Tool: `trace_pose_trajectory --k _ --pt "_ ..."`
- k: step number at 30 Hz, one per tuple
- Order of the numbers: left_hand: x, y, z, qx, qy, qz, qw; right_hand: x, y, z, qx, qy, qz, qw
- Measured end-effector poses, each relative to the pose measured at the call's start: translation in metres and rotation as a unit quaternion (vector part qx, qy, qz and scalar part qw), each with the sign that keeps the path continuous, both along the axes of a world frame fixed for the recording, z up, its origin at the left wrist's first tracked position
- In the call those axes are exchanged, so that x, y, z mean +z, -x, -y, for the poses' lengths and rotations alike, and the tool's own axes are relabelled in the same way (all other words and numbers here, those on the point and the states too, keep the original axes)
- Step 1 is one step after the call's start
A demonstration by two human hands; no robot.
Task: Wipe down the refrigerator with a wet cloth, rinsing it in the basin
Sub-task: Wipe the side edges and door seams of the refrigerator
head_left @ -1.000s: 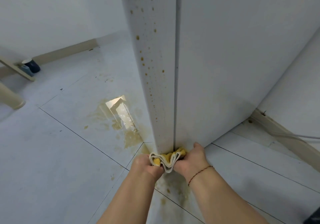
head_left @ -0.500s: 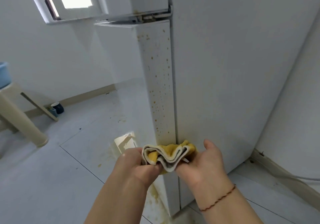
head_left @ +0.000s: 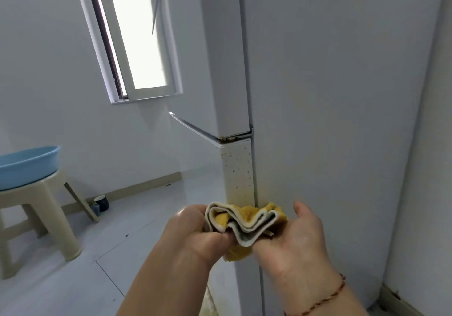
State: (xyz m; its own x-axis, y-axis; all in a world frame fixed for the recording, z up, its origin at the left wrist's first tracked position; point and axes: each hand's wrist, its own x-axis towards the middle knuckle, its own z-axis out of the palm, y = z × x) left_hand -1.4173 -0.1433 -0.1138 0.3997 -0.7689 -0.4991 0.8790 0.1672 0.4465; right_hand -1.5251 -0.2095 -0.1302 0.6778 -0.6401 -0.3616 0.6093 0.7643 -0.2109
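Both hands have risen from the floor. The left hand point(head_left: 195, 232) and right hand point(head_left: 296, 240) grasp the folded cloth point(head_left: 244, 222) against the refrigerator point(head_left: 342, 120) edge; the basin point(head_left: 27, 166) sits at nine o'clock, nearer the left.

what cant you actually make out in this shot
- Head view: inside of the blue basin on the stool; its rim hides any water.
- The fridge front is turned away; only the spotted door edge and side show.
- Behind the folded cloth, held by left hand and right hand, the door edge is covered.
- The dark cup by the wall is too small to tell its contents.
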Motion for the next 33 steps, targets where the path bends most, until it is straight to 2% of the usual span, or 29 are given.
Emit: trace_pose_trajectory --k 9,14,19,28,30,33 --pt "0.068 0.011 -0.005 0.047 0.057 0.048 0.996 0.054 0.002 -0.003 0.004 0.098 0.079 0.992" --pt "0.102 0.015 -0.017 0.032 0.123 0.118 0.985 0.078 0.005 -0.001 0.002 0.181 0.136 0.974" --pt "0.108 0.03 -0.029 0.022 0.165 0.191 0.967 0.077 0.008 0.0 -0.004 0.269 0.135 0.953" --pt "0.098 0.034 -0.027 0.027 0.139 0.306 0.941 0.075 0.018 0.003 -0.022 0.285 0.191 0.939" --pt "0.101 0.035 -0.028 0.049 0.094 0.371 0.923 0.08 0.026 0.002 -0.057 0.308 0.193 0.93" --pt "0.104 0.035 -0.031 0.065 0.022 0.485 0.872 0.081 0.04 0.003 -0.118 0.356 0.191 0.907"
